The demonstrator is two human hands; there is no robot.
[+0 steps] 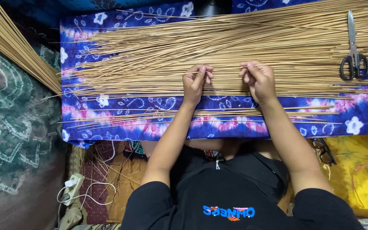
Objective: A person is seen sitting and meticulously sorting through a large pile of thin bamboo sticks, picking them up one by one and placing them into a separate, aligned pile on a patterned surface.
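Head view, looking down past a black shirt [235, 187] with a printed chest mark. Person seated; both bare forearms run up from the shirt to a low surface draped with a blue tie-dye cloth [158, 123], flower pattern, pink band along the near edge.

Near, lower left: white power strip [74, 187] with a plug and a white cable [91, 196] looped on the floor. A few loose sticks lie beside it. Green patterned fabric [13, 127] fills the left side. Lower right: yellow cloth [363, 170], with spectacles [325, 151] at its left edge.

On the cloth's near strip: several single sticks, laid left to right, well apart from one another.

Middle: left hand [196, 83], fingers curled, pinching one thin stick [191, 73] between thumb and fingertips. Right hand [258, 79], fingers curled, also pinching; what it pinches looks like the same stick's other end, though the fingers cover that part. Both hands rest on top of the stick pile [235, 47].

Far: pile is a broad layer of long tan sticks, roughly parallel, running the width of the cloth, ends fanned at the left. Black-handled scissors [354, 49] lie on the pile at right, blades pointing away, closed. Second bundle [13, 42] of sticks slants in from the upper left corner.
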